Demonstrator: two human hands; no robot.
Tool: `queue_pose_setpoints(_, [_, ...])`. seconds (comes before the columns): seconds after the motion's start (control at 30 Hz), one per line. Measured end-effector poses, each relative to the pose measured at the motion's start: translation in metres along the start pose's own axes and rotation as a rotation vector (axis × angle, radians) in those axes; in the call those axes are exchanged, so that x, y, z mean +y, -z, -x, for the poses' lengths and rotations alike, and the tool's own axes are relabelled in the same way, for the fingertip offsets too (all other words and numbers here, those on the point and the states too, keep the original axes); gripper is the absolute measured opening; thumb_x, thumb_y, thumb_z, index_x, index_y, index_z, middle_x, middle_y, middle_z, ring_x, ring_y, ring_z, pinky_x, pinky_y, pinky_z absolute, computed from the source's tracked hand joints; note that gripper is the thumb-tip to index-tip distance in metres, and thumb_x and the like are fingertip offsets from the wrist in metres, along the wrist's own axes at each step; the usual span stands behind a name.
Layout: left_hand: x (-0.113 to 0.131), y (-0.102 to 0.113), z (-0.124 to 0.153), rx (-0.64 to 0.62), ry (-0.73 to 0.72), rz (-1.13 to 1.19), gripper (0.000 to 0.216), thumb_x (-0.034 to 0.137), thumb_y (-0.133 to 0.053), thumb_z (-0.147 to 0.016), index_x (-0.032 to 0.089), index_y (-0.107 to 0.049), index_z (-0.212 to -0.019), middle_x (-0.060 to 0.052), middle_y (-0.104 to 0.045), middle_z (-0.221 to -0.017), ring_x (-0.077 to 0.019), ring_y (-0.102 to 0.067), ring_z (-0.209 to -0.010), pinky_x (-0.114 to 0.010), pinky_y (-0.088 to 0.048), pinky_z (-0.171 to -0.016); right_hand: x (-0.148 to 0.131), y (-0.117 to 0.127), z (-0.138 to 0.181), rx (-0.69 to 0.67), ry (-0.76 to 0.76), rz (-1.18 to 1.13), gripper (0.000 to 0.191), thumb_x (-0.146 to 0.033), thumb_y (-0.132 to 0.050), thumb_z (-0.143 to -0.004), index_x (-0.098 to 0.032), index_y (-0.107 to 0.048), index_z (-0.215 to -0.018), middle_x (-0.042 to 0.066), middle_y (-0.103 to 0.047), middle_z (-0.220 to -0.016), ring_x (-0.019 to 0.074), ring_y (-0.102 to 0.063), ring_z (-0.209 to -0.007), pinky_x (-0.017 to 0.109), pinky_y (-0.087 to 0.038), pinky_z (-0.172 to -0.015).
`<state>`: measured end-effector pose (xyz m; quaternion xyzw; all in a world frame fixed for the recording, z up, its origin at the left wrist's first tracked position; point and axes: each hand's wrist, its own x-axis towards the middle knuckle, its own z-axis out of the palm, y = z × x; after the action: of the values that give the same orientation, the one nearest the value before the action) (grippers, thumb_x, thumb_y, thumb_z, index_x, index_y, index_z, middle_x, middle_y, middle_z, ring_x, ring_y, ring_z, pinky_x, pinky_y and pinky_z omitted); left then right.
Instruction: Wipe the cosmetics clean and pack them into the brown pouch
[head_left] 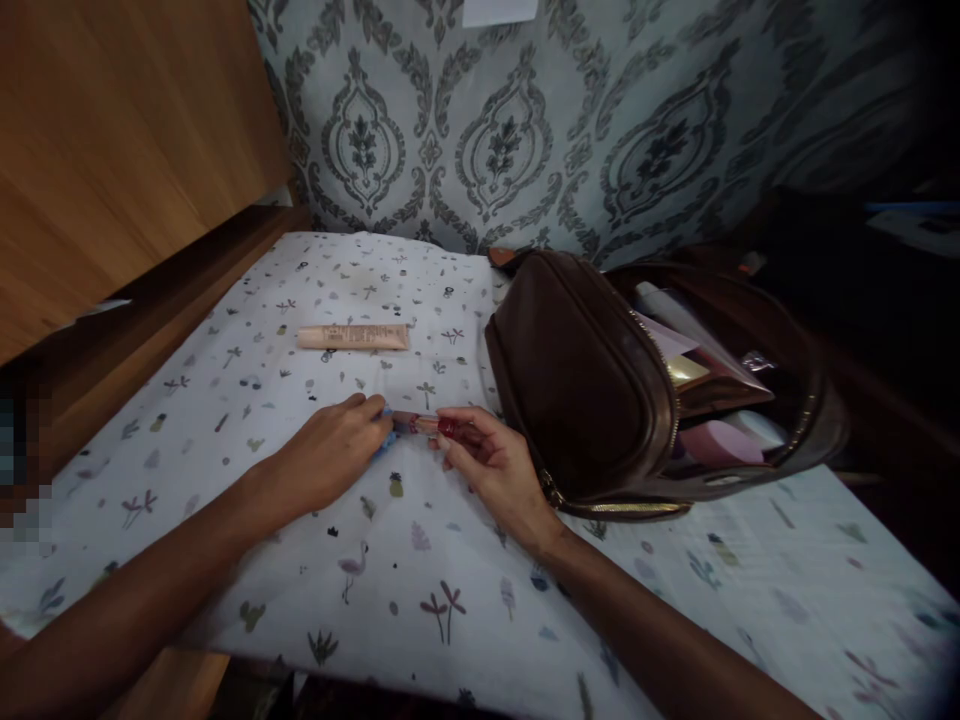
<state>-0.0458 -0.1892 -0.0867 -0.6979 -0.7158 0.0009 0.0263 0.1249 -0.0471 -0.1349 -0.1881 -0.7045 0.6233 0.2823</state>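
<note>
My left hand [337,450] and my right hand [487,465] meet low over a white printed cloth [375,560]. Between them they hold a small slim tube [420,423] with a reddish tint, lying level. The left fingers are curled on its left end, where something blue shows under them. The right fingers pinch its right end. A peach-coloured tube [353,337] lies flat on the cloth beyond the hands. An open brown zip bag [592,390] stands just right of my right hand, with several cosmetics inside.
A wooden cabinet side [120,150] rises at the left with a dark ledge below it. Patterned grey wallpaper [525,130] backs the table. Dark clutter fills the far right. The cloth's front edge runs along the bottom left.
</note>
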Motion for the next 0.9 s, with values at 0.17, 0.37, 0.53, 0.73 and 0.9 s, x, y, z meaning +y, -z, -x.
queue_pose_setpoints(0.17, [-0.006,0.012,0.012,-0.056,-0.101,0.118,0.012,0.017,-0.053,-0.097,0.017,-0.062,-0.106,-0.009,-0.062,-0.117,-0.0198,-0.062,-0.1,-0.028,-0.051,-0.08,0.002,0.001,-0.001,0.006,0.008,0.017,0.026,-0.031,-0.069,-0.081,-0.021,-0.07,-0.105,0.005,-0.07,-0.094,0.0155,-0.066,-0.077,0.027,-0.057,-0.063])
queue_pose_setpoints(0.37, [-0.009,0.022,0.009,-0.024,-0.069,0.188,0.04,-0.005,-0.035,-0.086,0.018,-0.061,-0.106,-0.006,-0.065,-0.101,-0.0184,-0.063,-0.089,-0.028,-0.051,-0.074,0.006,-0.001,0.0,0.012,-0.012,-0.025,0.034,-0.03,-0.072,-0.079,-0.022,-0.063,-0.111,0.004,-0.072,-0.093,0.017,-0.07,-0.083,0.028,-0.058,-0.067])
queue_pose_setpoints(0.53, [0.005,0.025,0.002,0.246,0.015,0.272,0.02,0.013,-0.042,-0.099,0.019,-0.059,-0.108,-0.005,-0.068,-0.102,-0.0184,-0.065,-0.088,-0.029,-0.054,-0.073,0.002,-0.003,0.003,0.016,0.051,0.044,0.021,-0.027,-0.072,-0.081,-0.023,-0.062,-0.098,0.003,-0.072,-0.091,0.0159,-0.069,-0.08,0.029,-0.058,-0.071])
queue_pose_setpoints(0.73, [0.03,-0.002,-0.006,0.624,-0.15,-0.041,0.024,0.009,-0.042,-0.099,0.019,-0.063,-0.103,-0.005,-0.067,-0.096,-0.0151,-0.063,-0.082,-0.024,-0.05,-0.061,0.0,-0.003,0.005,-0.014,0.129,0.088,0.015,-0.022,-0.066,-0.079,-0.023,-0.063,-0.094,-0.001,-0.068,-0.083,0.0131,-0.065,-0.071,0.027,-0.057,-0.069])
queue_pose_setpoints(0.9, [0.022,-0.001,-0.004,0.387,-0.083,-0.217,0.025,0.003,-0.047,-0.09,0.019,-0.065,-0.094,-0.004,-0.061,-0.085,-0.0174,-0.06,-0.074,-0.024,-0.041,-0.048,0.003,-0.004,0.004,-0.001,0.029,0.027,0.017,-0.027,-0.07,-0.078,-0.022,-0.062,-0.093,0.0,-0.07,-0.08,0.0145,-0.067,-0.069,0.028,-0.056,-0.064])
